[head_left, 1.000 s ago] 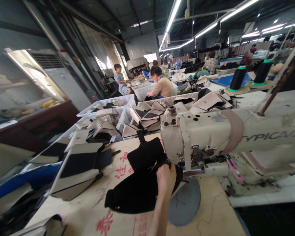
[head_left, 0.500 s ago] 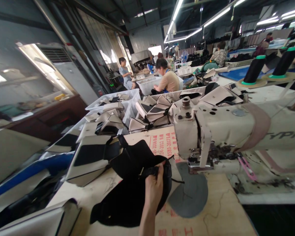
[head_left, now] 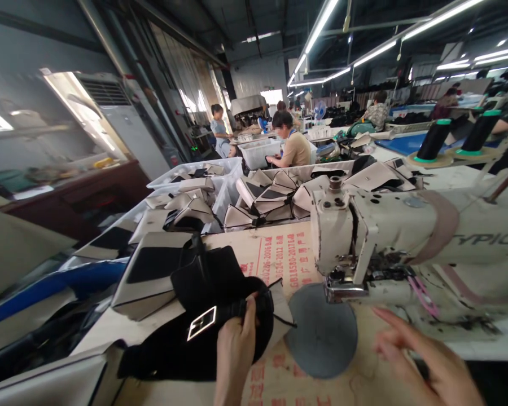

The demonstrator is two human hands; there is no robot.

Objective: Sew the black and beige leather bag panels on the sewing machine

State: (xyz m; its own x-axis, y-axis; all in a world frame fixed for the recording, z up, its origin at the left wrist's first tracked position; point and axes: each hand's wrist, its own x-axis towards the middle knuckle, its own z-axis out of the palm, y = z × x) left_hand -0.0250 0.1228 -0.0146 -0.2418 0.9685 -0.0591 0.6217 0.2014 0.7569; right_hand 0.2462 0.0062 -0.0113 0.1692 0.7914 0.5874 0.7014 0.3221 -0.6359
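My left hand [head_left: 236, 338] is closed on the edge of a black bag [head_left: 173, 347], thumb on top, near a dark strap. A bright rectangular metal frame [head_left: 201, 323] shows on the bag beside the fingers, and a bit of cream material sticks out on its right. To the right, my right hand [head_left: 423, 361] hangs in front of the sewing machine [head_left: 389, 231], empty and slightly blurred, index finger stretched out and apart from the others. Between the hands lies a round grey plate [head_left: 322, 332] on the wooden table, below the machine's presser area.
Cream-and-black bags [head_left: 148, 276] lie left of the work. Beyond the table, white plastic bins [head_left: 222, 206] hold several more. Two black thread cones [head_left: 434, 141] stand behind the machine. A person in a tan shirt [head_left: 296, 149] sits farther back; other people work beyond.
My right hand has come into view at the lower right. My left hand has drawn the black bag left and slightly down, away from the machine, and the metal frame now shows.
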